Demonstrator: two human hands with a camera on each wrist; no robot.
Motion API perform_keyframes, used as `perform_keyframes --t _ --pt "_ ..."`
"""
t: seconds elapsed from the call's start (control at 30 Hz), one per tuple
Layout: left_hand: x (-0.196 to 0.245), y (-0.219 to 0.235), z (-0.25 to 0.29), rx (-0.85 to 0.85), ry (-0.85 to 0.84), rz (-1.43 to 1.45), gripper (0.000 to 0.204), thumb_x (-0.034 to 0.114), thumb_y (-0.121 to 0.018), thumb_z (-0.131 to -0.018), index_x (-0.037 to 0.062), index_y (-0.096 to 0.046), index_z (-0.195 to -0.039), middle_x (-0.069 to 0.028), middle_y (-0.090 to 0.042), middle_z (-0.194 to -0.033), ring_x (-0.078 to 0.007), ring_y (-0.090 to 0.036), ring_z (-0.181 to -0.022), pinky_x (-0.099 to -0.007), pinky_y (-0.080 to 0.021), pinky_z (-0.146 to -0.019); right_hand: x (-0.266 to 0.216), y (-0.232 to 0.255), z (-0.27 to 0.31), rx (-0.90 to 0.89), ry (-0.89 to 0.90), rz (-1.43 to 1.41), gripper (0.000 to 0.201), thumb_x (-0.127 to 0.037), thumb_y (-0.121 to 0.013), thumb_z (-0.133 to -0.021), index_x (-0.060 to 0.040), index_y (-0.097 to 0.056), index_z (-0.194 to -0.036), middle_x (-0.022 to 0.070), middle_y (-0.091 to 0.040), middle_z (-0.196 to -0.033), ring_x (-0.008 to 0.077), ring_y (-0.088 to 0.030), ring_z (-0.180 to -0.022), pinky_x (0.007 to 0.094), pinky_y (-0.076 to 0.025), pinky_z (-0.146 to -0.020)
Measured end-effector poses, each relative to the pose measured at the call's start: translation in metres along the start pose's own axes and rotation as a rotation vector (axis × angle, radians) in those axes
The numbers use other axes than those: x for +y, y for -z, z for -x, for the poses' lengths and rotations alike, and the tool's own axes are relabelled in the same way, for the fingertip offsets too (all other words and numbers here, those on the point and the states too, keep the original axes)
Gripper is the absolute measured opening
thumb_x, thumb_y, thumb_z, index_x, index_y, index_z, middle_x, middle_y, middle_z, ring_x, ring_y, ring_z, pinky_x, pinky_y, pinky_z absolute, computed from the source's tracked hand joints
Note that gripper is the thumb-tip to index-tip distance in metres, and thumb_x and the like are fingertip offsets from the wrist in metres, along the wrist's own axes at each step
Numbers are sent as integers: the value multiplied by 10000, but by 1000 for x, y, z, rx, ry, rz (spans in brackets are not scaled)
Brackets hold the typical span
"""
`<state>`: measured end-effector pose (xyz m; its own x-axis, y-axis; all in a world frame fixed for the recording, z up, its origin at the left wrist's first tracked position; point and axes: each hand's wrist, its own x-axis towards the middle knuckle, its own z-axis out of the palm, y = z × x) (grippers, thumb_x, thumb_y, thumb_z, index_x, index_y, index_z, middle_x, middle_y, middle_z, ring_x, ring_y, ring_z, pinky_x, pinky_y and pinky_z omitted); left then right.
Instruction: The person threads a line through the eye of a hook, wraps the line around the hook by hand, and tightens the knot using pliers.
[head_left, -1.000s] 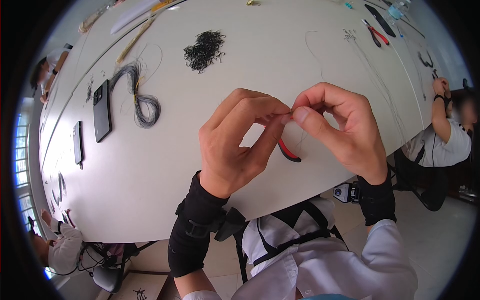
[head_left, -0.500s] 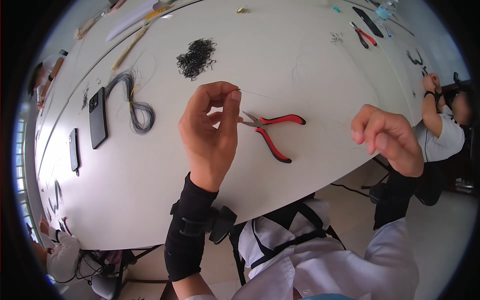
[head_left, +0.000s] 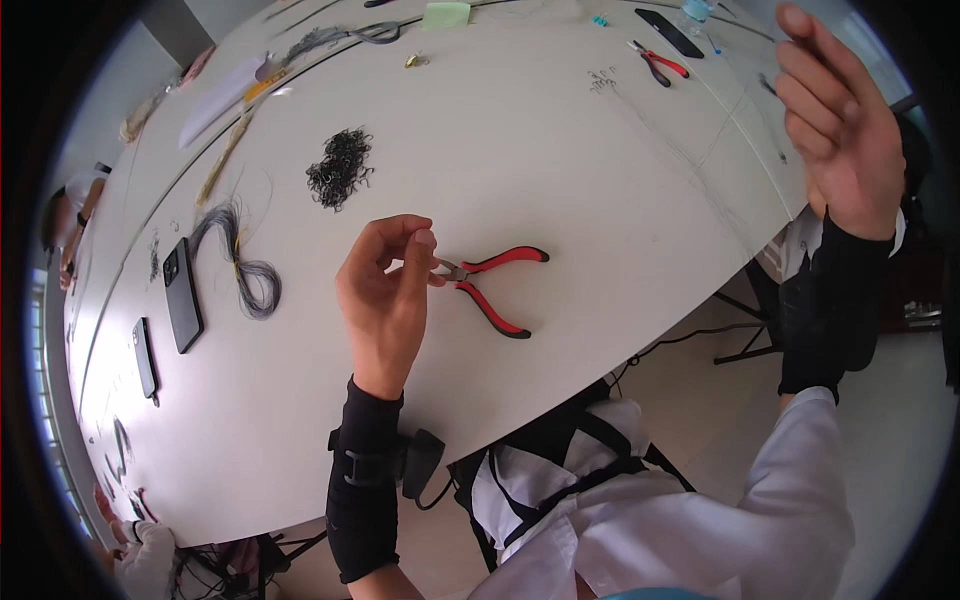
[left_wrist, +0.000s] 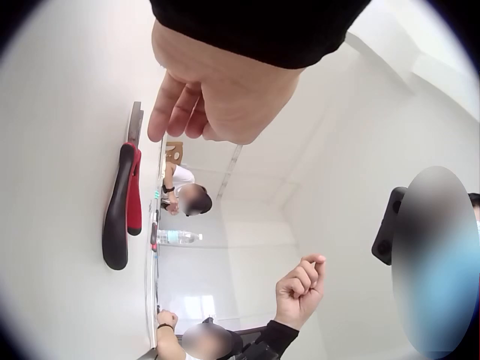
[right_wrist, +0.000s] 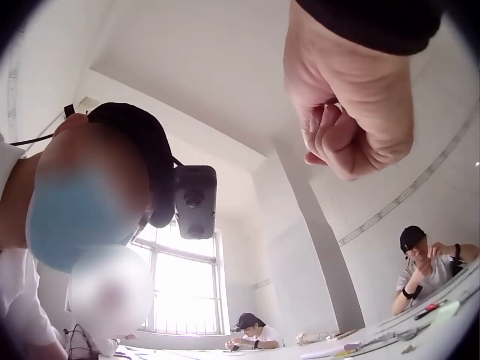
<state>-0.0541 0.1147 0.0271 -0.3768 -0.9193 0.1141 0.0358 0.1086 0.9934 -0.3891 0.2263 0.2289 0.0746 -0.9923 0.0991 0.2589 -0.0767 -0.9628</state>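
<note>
My left hand [head_left: 385,285] hovers over the white table, thumb and index fingertips pinched together on a tiny fishing hook mostly hidden between them. Just beside it, pliers [head_left: 457,273] with red and black handles lie spread on the tabletop, their nose partly behind my fingers. Far out at the upper right, my right hand [head_left: 838,125] is raised with its fingers curled, pinching a thin fishing line [head_left: 720,135] that slants down from the fingertips. The left wrist view also has the right hand, thumb against index finger.
A pile of black hooks [head_left: 339,168] lies at the back, a tied bundle of grey line [head_left: 240,262] left of it. Two phones [head_left: 182,297] rest on the left. Other pliers [head_left: 660,64] and a water bottle [head_left: 697,14] are back right. Other people sit around the table.
One second ago both hands met at the fingertips above the pliers. The right hand has since swung away to the right and up, while the left keeps its pinch.
</note>
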Motion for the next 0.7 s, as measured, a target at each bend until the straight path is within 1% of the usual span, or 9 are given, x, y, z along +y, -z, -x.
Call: perform_keyframes --t 0.03,0.13,0.23,0.33,0.4,0.43,0.47,0.53,0.7 --pt "0 0 -1 7 2 3 155 84 -629 -990 -60 -653 -1044 -59 -645 -872 -112 -617 -758 -267 -566 -636 -1 -1 -11 24 5 24 220 -189 -439 -1110 0 -483 -1215 -55 -353 -662 26 -272 -508 209 -229 -443" --pt "-3 2 -1 24 18 3 155 93 -635 -991 -51 -656 -1045 -49 -640 -867 -101 -598 -740 -256 -550 -630 -1 -3 -34 307 90 147 161 -193 -512 -1063 -47 -579 -1047 -113 -350 -619 1 -284 -488 180 -225 -416" --pt "-3 2 0 25 31 5 162 102 -638 -993 -50 -656 -1045 -48 -640 -866 -98 -600 -744 -253 -548 -630 -12 34 -49 299 71 -13 139 -155 -582 -1035 -17 -590 -1030 -85 -409 -624 16 -320 -486 193 -214 -402" --pt "-4 2 -1 18 21 -2 168 112 -642 -994 -47 -657 -1045 -46 -641 -862 -95 -599 -739 -250 -547 -631 -22 59 -55 419 82 107 134 -160 -621 -1006 -28 -600 -999 -92 -423 -635 1 -318 -468 188 -195 -390" --pt "-4 2 -1 22 31 -13 173 118 -643 -995 -46 -658 -1046 -45 -641 -858 -95 -599 -735 -250 -546 -633 -27 115 -50 423 -9 134 215 -196 -550 -1058 -8 -575 -1158 -87 -365 -659 0 -274 -494 189 -205 -421" --pt "-4 3 -1 23 35 -18 176 122 -644 -995 -46 -658 -1046 -45 -640 -857 -94 -599 -733 -251 -546 -633 -22 123 -49 426 -53 148 270 -215 -515 -1084 2 -563 -1238 -84 -335 -672 0 -253 -507 190 -210 -437" --pt "-4 3 -1 24 38 -17 180 125 -645 -995 -46 -658 -1047 -45 -640 -855 -94 -599 -732 -251 -545 -634 -14 130 -43 461 -78 175 267 -220 -532 -1075 -6 -582 -1226 -89 -339 -673 -4 -252 -506 185 -207 -434" --pt "-5 2 -1 27 45 -15 187 132 -647 -995 -47 -658 -1048 -44 -638 -851 -94 -599 -730 -250 -543 -635 6 110 -29 528 -130 229 260 -231 -566 -1058 -21 -620 -1202 -97 -346 -676 -11 -250 -503 177 -202 -428" --pt "-6 3 -1 27 49 -10 195 138 -651 -993 -48 -657 -1048 -43 -635 -857 -94 -595 -729 -251 -539 -633 31 104 13 605 -365 346 268 -268 -564 -1060 -39 -642 -1176 -110 -355 -683 -15 -264 -529 183 -179 -426"
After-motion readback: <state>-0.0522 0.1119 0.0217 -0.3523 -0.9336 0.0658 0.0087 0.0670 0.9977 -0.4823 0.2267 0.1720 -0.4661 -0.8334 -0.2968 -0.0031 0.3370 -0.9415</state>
